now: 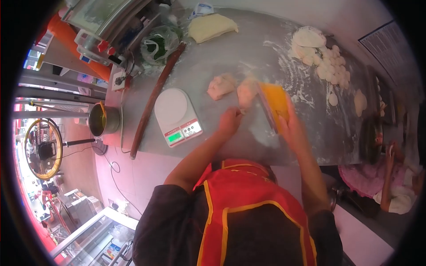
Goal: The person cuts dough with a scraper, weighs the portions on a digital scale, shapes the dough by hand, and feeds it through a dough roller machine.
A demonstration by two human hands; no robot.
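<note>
My right hand (pixel 289 122) grips a yellow dough scraper (pixel 274 99) with a greyish edge, held upright over the worktop. Just left of its edge lies a lump of dough (pixel 246 91), slightly blurred. At that lump's near end is my left hand (pixel 230 120), its fingers closed together; whatever is between them is too small to make out. Another dough lump (pixel 220 86) rests a little further left. Beyond my left forearm sits a white kitchen scale (pixel 175 111) with a lit green display and a bare platform.
A long wooden rolling pin (pixel 157 99) lies left of the scale. At the back are a large dough slab (pixel 213 27) and a plastic bag of greens (pixel 157 46). Small dough pieces (pixel 333 66) and flour cover the right. Another person's arm (pixel 389 175) shows at far right.
</note>
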